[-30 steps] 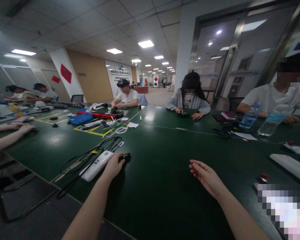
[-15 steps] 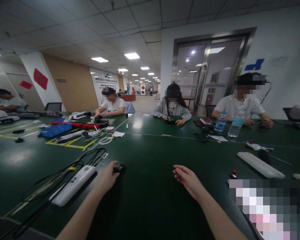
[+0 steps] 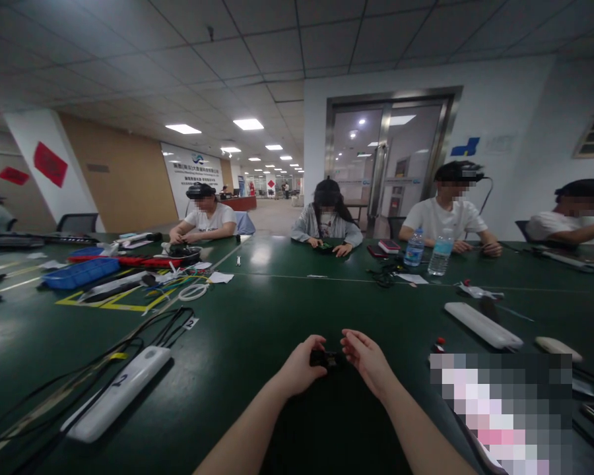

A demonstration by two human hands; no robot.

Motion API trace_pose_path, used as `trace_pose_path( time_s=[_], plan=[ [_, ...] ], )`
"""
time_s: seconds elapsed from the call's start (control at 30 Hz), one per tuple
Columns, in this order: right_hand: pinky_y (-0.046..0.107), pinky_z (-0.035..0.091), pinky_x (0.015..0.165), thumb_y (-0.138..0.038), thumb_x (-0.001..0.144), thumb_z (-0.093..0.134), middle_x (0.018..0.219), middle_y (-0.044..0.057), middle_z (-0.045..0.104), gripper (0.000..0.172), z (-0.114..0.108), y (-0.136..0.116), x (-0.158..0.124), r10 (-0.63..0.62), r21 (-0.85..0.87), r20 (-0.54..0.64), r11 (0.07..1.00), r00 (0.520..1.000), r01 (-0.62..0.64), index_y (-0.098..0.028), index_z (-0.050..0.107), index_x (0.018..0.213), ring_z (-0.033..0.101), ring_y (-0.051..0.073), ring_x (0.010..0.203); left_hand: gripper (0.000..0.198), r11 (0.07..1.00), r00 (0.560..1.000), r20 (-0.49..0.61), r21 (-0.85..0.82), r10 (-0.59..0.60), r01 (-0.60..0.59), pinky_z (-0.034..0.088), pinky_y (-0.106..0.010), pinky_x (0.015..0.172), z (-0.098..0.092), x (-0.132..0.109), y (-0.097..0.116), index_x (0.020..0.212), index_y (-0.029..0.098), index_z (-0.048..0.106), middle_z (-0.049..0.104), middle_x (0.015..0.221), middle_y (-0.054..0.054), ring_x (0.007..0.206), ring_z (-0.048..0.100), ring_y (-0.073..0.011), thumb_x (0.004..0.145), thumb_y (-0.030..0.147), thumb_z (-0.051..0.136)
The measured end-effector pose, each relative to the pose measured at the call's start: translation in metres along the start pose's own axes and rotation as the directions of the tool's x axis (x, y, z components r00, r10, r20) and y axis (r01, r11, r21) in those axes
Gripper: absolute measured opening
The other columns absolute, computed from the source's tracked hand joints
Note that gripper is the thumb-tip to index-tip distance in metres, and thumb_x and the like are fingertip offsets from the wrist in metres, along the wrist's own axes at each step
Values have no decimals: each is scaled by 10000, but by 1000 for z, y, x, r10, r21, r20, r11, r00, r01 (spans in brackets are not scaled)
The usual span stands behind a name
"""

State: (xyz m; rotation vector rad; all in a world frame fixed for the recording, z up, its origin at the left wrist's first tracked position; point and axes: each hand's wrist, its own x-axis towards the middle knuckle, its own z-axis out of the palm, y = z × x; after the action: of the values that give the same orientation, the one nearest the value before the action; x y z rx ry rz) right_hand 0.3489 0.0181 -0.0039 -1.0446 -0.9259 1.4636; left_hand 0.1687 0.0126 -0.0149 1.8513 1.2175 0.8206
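Close in front of me on the dark green table, my left hand (image 3: 299,369) is closed around a small black object (image 3: 331,360). Its thumb and fingers grip the left end, and its exact kind is too dark to make out. Just to the right of it hovers my right hand (image 3: 369,361), thumb and fingertips pinched together near the object's right end. Whatever those fingertips hold, if anything, is too small to see. I cannot tell whether they touch the black object.
Left of my arms lies a white power strip (image 3: 121,389) with black cables. A blue tray (image 3: 82,272) and loose wires are farther left. At right are a long white bar (image 3: 482,324), water bottles (image 3: 440,256) and a blurred-out patch (image 3: 495,402). Several people sit around the table.
My left hand has moved right with the small black object and now sits beside my right hand. The view has turned to the right. The right hand stays pinched.
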Motion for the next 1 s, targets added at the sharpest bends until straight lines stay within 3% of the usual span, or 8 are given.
trace_pose_path(
  time_s=[0.27,0.47,0.7,0.83,0.93,1.0],
  plan=[
    [251,434,585,-353,678,608,759,28,616,227,1,0,1,12,-28,-37,1000,999,-13,-200,626,846,557,135,664,440,1000,1000,-14,4,6,-6,380,-328,893,-6,-7,0,1057,221,495,543,1080,-36,1001,503,-176,639,156,616],
    [283,445,621,-339,726,536,806,38,610,232,-4,5,4,-46,-188,11,981,999,48,-208,609,904,565,147,703,478,1000,999,-34,19,-15,16,367,-351,921,-10,-7,-1,1096,232,467,530,1118,-45,1051,485,-189,647,143,604],
    [336,429,726,-236,674,582,859,23,630,227,1,2,-1,-94,-388,103,913,990,127,-220,639,892,565,175,796,466,1000,1000,-28,5,-3,4,380,-357,922,-15,-8,-6,1110,227,462,536,1113,-48,1051,494,-186,667,153,587],
    [339,413,792,-172,664,571,888,17,612,273,6,-3,-9,-123,-553,215,802,969,225,-218,631,926,554,171,844,457,1000,999,-46,3,-1,1,387,-353,919,-15,-6,-9,1109,235,459,534,1113,-44,1048,496,-183,675,172,586],
    [336,417,786,-219,676,572,1012,27,563,324,9,-7,-15,-127,-684,327,652,937,327,-242,593,998,532,183,905,462,1000,999,-52,4,16,-15,385,-353,921,-14,-5,-12,1106,233,460,541,1101,-44,1044,500,-184,668,172,595],
    [345,400,824,-262,673,587,1069,27,531,339,11,-9,-18,-116,-717,358,601,926,353,-254,586,1012,508,196,963,467,1000,998,-56,2,29,-29,386,-354,920,-14,-5,-13,1106,227,459,545,1096,-48,1043,501,-185,664,164,596]
  ],
)
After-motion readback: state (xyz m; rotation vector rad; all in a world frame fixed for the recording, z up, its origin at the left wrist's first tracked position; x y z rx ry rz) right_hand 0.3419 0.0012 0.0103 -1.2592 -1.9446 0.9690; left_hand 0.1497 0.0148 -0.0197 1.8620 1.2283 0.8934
